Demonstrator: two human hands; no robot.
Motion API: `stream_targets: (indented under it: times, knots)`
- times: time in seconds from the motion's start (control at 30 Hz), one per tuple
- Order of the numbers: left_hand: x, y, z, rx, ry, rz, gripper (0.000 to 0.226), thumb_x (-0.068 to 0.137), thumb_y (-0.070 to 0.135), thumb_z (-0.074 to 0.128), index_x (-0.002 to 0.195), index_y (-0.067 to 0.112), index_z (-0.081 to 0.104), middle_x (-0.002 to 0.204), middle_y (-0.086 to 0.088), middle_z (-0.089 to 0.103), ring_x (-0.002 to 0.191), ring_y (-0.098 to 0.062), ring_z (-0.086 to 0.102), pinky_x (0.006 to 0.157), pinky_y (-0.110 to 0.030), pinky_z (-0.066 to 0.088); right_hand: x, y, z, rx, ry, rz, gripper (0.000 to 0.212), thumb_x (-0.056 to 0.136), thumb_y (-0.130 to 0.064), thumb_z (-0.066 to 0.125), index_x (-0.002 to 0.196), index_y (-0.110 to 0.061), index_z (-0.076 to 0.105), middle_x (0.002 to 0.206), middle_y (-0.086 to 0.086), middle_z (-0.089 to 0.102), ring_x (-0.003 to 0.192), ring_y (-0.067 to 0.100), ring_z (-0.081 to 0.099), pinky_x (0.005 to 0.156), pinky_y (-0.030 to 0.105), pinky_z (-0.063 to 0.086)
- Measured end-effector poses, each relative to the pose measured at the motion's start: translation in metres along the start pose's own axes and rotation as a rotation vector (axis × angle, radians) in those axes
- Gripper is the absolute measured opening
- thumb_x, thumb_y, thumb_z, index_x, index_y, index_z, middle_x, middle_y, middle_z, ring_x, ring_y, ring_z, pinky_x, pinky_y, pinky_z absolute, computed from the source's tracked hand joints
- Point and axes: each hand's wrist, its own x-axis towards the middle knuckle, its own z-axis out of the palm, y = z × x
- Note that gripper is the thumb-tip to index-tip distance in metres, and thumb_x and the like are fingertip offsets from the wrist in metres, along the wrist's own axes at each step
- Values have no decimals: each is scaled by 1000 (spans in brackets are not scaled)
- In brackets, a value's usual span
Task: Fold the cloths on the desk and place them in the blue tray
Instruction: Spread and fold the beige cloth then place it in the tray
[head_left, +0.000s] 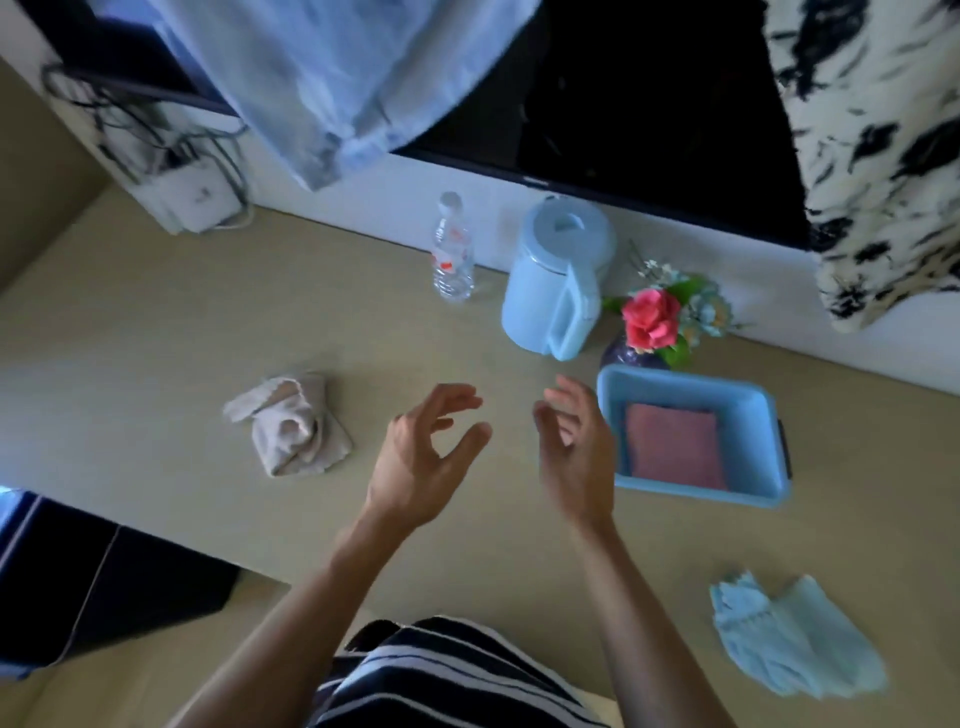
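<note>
Both hands hang empty above the middle of the beige desk (156, 332), palms turned toward each other. The left hand (415, 457) has its fingers curled and spread, thumb standing apart from the forefinger, gripping nothing. The right hand (576, 452) is loosely open too, fingers slightly bent, just beside the left wall of the blue tray (608, 395) without clearly touching it.

Inside the tray lies a folded pink cloth (675, 447), flat against the bottom and filling most of it. Two cloths are out on the desk: a crumpled beige cloth (293, 423) to the left of the left hand, bunched into a knot, and a light blue cloth (789, 639) near the front right edge, rumpled and well apart from the tray.

Along the back wall stand a clear plastic water bottle (453, 249), a pale blue kettle (558, 275) with its handle facing the tray, and a dark vase of flowers (654, 322) (a pink rose on top) directly behind the tray. A dark screen (649, 93) hangs on the wall above them.
</note>
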Motion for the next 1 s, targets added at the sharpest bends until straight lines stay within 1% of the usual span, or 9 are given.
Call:
stream_targets:
  times: [0.13,0.23,0.33,0.4,0.5,0.63,0.77,0.87,1.0]
  knots:
    - [-7,-52,-43,90,88,-96,29,89,37,68,114,22,67,113,16,70,101,-3,66,90,-20,52,-17,-11,54,-87,-100,-48,40,96,-29,62,132,-15,55,119,5,69,100,17,69,91,31,56]
    - [-10,-98,-60,212,123,-186,26,87,27,73,110,16,70,112,5,69,97,-15,63,86,-25,48,-25,-14,81,-131,-164,-56,42,95,-28,64,134,-15,53,120,7,67,97,17,68,90,34,56]
    - [-7,-158,-74,451,48,-303,31,82,32,72,111,21,71,127,-8,59,124,-31,48,103,-37,42,-32,-16,101,-149,-230,-40,48,93,-23,66,137,-13,50,125,10,63,95,15,68,87,27,55]
    - [-1,-191,-87,600,-40,-364,40,79,44,63,116,31,68,142,-11,44,137,-36,30,112,-47,36,-37,-17,112,-148,-255,-31,49,93,-21,67,138,-14,49,126,10,61,95,15,68,88,30,56]
    - [11,-216,-99,640,-135,-381,49,78,46,64,125,32,61,139,-14,33,133,-42,28,109,-53,37,-45,-17,120,-170,-275,-25,50,93,-22,67,139,-17,48,126,7,58,94,10,67,89,35,56]
    - [33,-224,-106,654,-207,-337,68,77,49,67,134,18,50,146,-17,28,138,-40,26,110,-50,35,-54,-14,123,-228,-303,-25,52,93,-23,67,140,-19,46,126,3,57,90,0,63,81,17,50]
    - [53,-233,-115,508,-267,-405,85,67,52,64,144,25,41,149,-10,17,134,-39,39,107,-45,44,-54,-12,122,-272,-315,-19,55,92,-23,69,142,-18,46,123,2,58,87,-3,61,70,1,43]
    - [63,-241,-119,534,-312,-434,75,71,50,64,131,7,51,151,-7,22,129,-35,46,107,-43,43,-55,-10,121,-285,-325,-3,56,92,-26,69,142,-19,45,121,1,58,84,3,62,68,5,45]
    - [67,-238,-121,446,-198,-388,51,75,42,69,109,4,65,133,-16,53,132,-36,44,109,-42,38,-56,-7,121,-276,-348,29,58,92,-28,68,143,-20,42,120,2,58,84,15,65,66,5,45]
